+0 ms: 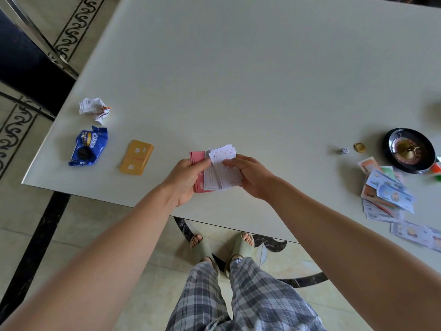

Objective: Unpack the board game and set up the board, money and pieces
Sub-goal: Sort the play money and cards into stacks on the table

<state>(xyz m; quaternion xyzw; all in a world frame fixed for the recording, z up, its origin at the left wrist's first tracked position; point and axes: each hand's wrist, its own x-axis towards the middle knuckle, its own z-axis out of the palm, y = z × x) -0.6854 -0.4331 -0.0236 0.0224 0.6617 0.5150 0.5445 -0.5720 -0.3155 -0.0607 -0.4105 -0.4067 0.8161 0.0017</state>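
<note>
We see both hands clamped on the card deck [225, 156] just over the near edge of the counter [238, 80] at six o'clock: left hand [186, 178] grips the red-backed stack, right hand [253, 177] pinches the fanned white faces. We read that as card sorting, mid-setup. Out so far: yellow card stack [136, 156] at nine o'clock of the hands, die [344, 151], gold coin [359, 147] and roulette wheel [409, 150] at three o'clock, money [386, 194] in a loose heap at four o'clock. Left, we judge: squaring deck and money, plus the board, nowhere in view; Oreo packet [88, 145] and crumpled paper [94, 110] at ten o'clock are clutter.
</note>
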